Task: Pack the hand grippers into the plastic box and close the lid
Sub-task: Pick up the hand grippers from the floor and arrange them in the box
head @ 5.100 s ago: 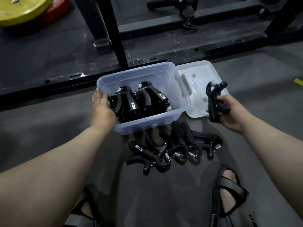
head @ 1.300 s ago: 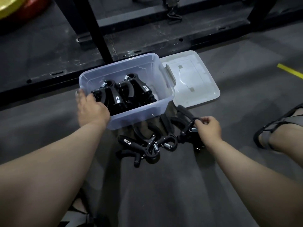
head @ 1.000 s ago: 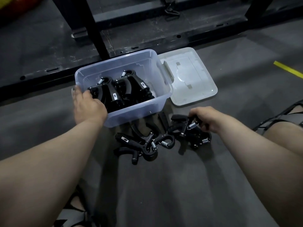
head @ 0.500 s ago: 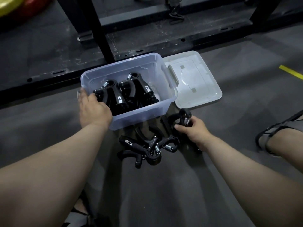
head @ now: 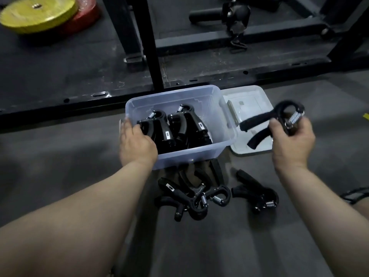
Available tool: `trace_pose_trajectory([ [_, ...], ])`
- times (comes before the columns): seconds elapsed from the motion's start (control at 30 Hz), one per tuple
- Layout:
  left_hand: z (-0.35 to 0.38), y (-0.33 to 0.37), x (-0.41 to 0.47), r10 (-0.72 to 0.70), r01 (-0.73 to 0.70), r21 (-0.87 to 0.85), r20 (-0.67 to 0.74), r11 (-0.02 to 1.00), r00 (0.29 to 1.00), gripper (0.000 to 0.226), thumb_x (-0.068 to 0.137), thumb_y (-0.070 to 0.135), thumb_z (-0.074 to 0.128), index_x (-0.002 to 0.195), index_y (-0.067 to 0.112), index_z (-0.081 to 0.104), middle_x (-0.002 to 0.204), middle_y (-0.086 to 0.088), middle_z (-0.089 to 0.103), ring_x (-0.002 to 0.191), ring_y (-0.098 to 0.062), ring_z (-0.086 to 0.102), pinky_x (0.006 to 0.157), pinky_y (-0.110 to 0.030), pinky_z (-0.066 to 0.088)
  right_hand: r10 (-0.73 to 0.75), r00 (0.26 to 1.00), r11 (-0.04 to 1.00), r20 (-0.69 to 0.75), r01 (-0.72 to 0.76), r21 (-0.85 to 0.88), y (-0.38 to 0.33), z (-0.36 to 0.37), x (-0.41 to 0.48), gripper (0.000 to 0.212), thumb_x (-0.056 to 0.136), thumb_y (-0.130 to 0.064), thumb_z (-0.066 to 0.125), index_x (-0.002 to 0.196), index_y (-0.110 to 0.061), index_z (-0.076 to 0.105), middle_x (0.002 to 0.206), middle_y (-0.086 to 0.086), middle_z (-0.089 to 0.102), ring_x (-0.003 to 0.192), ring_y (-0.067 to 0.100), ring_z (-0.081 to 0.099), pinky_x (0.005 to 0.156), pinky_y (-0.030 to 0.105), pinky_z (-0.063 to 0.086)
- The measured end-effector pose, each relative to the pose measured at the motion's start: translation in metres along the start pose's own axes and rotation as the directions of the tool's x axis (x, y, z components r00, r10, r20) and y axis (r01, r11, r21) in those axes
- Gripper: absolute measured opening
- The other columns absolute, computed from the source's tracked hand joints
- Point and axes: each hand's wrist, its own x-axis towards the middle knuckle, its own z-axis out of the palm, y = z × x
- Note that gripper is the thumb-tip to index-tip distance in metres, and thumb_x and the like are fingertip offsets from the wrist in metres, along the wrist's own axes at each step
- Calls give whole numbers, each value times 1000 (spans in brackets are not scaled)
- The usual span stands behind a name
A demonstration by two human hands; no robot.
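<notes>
Item 1. Plastic box [head: 224, 120]: clear, rectangular, open at the top, standing on the grey floor [head: 60, 166] just in front of a black steel frame [head: 151, 47].

Item 2. Packed grippers [head: 179, 126]: black, standing upright inside the box with spring ends up and handles down, in two close rows toward the near left side. The far part of the box shows bare bottom. Small white labels sit on two handles; the writing is too small to read.

Item 3. Lid [head: 251, 100]: pale, lying flat on the floor, just beside the right wall of the box.

Item 4. Left hand [head: 137, 144]: grips the near left corner of the box, fingers hooked over the rim and reaching in against the nearest packed gripper.

Item 5. Right hand [head: 291, 142]: closed round the spring end of the held gripper [head: 257, 120], raised above the lid. Both handles point left toward the box, spread apart; the coil spring shows beside the fingers. The picture is blurred here.

Item 6. Floor grippers [head: 191, 192]: a tangled heap lying flat just in front of the box's near wall, springs visible. One handle carries a white label, not legible.

Item 7. Lone gripper [head: 257, 194]: flat on the floor, right of the heap and apart from it.

Item 8. Surroundings: a yellow weight plate [head: 38, 13] stacked on a red plate [head: 83, 19], far left; a black sandal [head: 355, 194] at the right edge.
</notes>
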Motion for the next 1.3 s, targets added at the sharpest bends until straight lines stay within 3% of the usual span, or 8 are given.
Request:
trace_pose_trajectory([
  [0.1,-1,1,-2,-2,2,-11,-8,1000,1000,46,92,12,34,136,10,47,164,0,13,151,-16,6,122,-35,11,-75,951,996,300,88,-31,-50,19,20,18,78,-21,74,94,-21,65,79,-9,66,73,8,64,70,24,53],
  [0.23,-1,1,-2,3,-3,-7,-8,1000,1000,45,92,12,35,136,11,46,164,2,12,151,-16,7,122,-34,13,121,793,993,597,-90,-82,-75,62,33,32,78,-21,77,108,-22,66,91,6,72,75,24,72,57,38,60],
  [0.4,-1,1,-1,-3,3,-2,3,1000,1000,44,93,13,35,135,10,46,164,0,11,151,-16,5,122,-34,12,146,798,949,585,53,-310,-64,113,51,44,73,-23,79,114,-17,63,106,1,67,95,22,67,87,38,55],
  [0.63,1,-1,0,4,-4,-8,-2,1000,1000,44,94,14,32,136,12,47,164,2,10,151,-13,3,123,-34,10,209,714,676,668,388,-626,-42,147,45,14,86,-12,54,98,-5,60,88,12,63,76,30,59,61,31,44],
  [0.8,1,0,0,-6,6,-15,-6,1000,1000,42,96,13,32,136,14,47,164,4,10,151,-13,4,122,-33,10,222,638,562,737,534,-631,-33,168,27,12,91,-3,47,87,-12,53,88,8,57,88,30,57,72,30,38],
  [1.0,-3,2,-3,-16,16,-4,-2,1000,1000,41,96,14,34,135,15,47,164,2,12,151,-15,7,122,-35,14,380,670,598,638,348,-722,-4,179,18,16,91,-7,55,107,-5,58,105,13,61,105,31,60,78,30,43],
  [1.23,-3,4,-2,-15,15,12,3,1000,1000,44,95,15,37,138,13,47,163,-2,15,150,-18,9,122,-35,13,547,511,628,663,274,-729,13,168,21,14,89,-8,53,99,-4,62,103,14,65,95,31,64,80,34,52],
  [1.3,-3,4,-2,-5,5,12,0,1000,1000,45,95,14,37,139,12,47,163,-3,14,151,-18,9,122,-34,12,586,508,658,631,155,-737,19,166,19,15,85,-8,51,92,-2,63,107,18,68,96,35,68,89,45,55],
])
